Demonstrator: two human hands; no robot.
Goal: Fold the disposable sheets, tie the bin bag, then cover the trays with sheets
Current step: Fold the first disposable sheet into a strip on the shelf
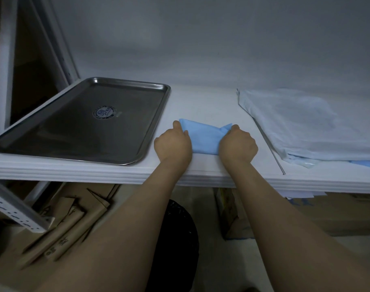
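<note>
At frame centre, my left hand (173,144) and right hand (237,145) are gripping the blue sheet (204,140) by its ends; I'm judging it light, limp.

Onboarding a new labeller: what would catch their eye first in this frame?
First the two hands at centre: the left hand and right hand grip opposite ends of a small folded blue sheet near the front edge of the white shelf. Left of them lies a bare steel tray; to the right, a pile of pale sheets.
</note>
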